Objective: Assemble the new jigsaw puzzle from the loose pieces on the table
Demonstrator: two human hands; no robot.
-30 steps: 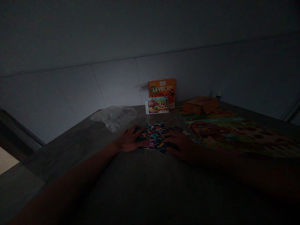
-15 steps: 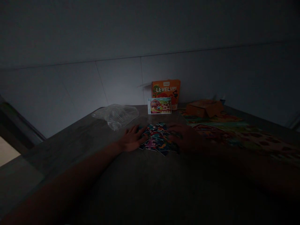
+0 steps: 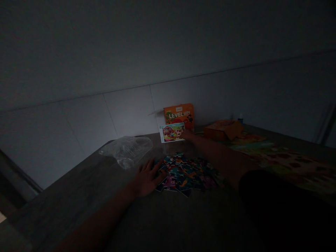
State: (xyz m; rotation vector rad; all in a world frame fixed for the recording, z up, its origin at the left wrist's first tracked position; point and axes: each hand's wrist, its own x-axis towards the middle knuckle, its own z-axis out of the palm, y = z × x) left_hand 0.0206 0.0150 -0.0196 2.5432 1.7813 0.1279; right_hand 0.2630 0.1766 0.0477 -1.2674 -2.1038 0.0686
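Puzzle pieces point(image 3: 183, 176) were heaped in 1 pile mid-table point(image 3: 65, 189). At left, 1 clear plastic bag point(image 3: 128, 148) was left crumpled. The left hand point(image 3: 145, 178) was spread open at the pile's left edge. Behind the pile, 1 picture card point(image 3: 170, 133) was propped before an orange box point(image 3: 180, 113); its right edge was overlapped by the right hand point(image 3: 188, 135), whose grip could not be told. Farther right, 1 orange carton point(image 3: 222, 129) and 1 large farm picture point(image 3: 301, 162) were noted.

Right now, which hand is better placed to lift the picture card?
Probably the right hand: it is at the right edge of the picture card, while the left hand lies spread at the puzzle pieces, farther away.
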